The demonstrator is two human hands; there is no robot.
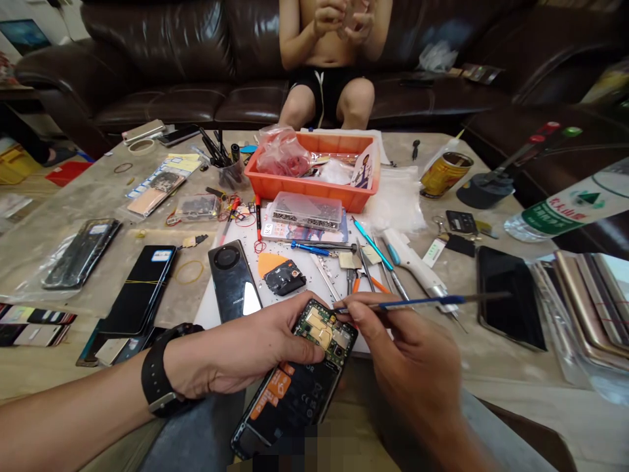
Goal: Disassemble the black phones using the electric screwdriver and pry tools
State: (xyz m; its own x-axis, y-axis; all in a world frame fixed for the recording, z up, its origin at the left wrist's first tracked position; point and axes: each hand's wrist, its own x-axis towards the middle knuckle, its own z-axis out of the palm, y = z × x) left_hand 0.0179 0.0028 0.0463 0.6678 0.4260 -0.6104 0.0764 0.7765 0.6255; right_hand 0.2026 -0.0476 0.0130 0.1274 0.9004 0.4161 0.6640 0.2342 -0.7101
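My left hand (268,344) is closed around an opened smartphone (295,393), its thumb lying over the inner parts. The phone is tilted above my lap; its green and gold circuit board (319,328) and black battery (299,403) with orange labels are exposed. My right hand (413,367) pinches a thin blue pen-like tool (422,301) whose exact kind I cannot make out. The tool's tip is at the board's upper edge; whether it touches is unclear. Just beyond lie a black Honor phone back cover (233,278) and a loose black phone part (282,276).
On the table are an orange bin (314,183), a clear screw box (307,211), blue screwdriver (314,249), white handheld tool (413,262), black phones (140,288), and a tin can (445,174). A water bottle (565,210) stands right. Another person (327,65) sits opposite on the sofa.
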